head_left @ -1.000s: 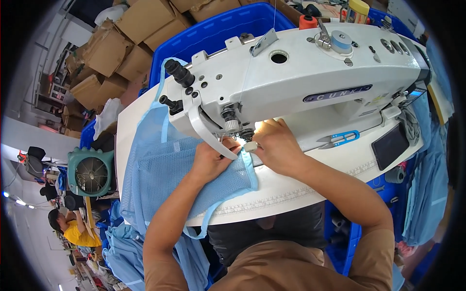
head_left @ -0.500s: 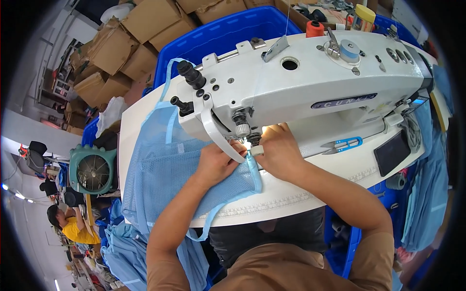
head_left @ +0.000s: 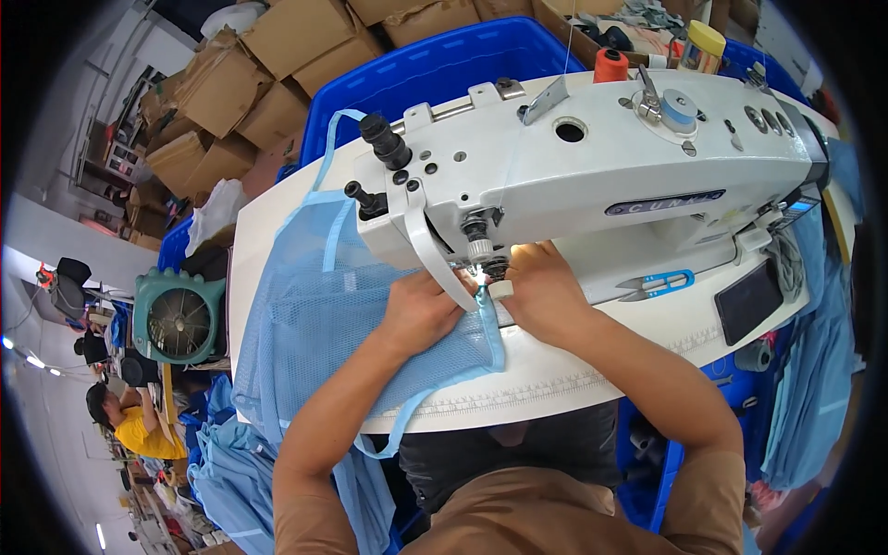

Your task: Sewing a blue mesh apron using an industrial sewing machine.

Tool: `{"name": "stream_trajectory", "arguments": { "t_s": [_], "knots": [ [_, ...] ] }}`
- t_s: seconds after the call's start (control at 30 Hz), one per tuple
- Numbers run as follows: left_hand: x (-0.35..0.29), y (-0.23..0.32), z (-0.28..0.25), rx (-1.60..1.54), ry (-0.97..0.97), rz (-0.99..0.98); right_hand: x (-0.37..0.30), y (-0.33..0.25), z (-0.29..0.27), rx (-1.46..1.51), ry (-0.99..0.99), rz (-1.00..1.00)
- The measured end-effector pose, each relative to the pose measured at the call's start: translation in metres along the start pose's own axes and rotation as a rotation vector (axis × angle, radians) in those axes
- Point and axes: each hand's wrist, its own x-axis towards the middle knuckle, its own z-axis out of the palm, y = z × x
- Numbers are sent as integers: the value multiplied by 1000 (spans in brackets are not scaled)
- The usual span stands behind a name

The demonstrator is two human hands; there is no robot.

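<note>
A white sewing machine [head_left: 573,176] stands over the table, its lamp lit at the needle. Light blue mesh fabric [head_left: 310,324] with a smooth blue binding along its edges lies to the left, one corner running up under the presser area. My left hand [head_left: 425,310] rests on this mesh just left of the needle, fingers bent and closed on it near the bound edge. Close on the needle's right side is my right hand [head_left: 548,291], its fingers curled. Its fingertips are partly hidden by the machine head, so what they pinch cannot be made out.
Blue-handled thread snips [head_left: 659,284] and a dark phone [head_left: 747,303] lie right on the white table [head_left: 546,393]. An orange thread spool [head_left: 610,66] stands behind the machine. A blue bin [head_left: 435,65] and cardboard boxes [head_left: 305,42] are beyond; a green fan [head_left: 180,316] stands left.
The whole view has shifted slightly, so the machine sits a little farther right and lower. Both hands stay beside the needle, and the fabric lies nearly the same.
</note>
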Motion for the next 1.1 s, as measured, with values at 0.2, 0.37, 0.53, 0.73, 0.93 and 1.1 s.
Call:
{"name": "stream_trajectory", "arguments": {
  "t_s": [0.2,0.37,0.53,0.73,0.93,1.1],
  "knots": [
    [-4,-2,1,-20,-12,-13,2,1,-1,26,-21,-2],
    [-3,1,-7,-25,-62,-16,2,-12,6,-214,57,-6],
    [7,44,-28,-22,-205,-225,-4,1,-1,-160,-47,-122],
    [13,97,-43,153,-266,-393,-2,-3,-12,48,-93,42],
    [4,96,-39,88,-351,-464,-2,-6,-14,135,-83,66],
    [0,64,-45,-175,-298,-426,-4,-10,-9,189,6,102]
  ]
}}
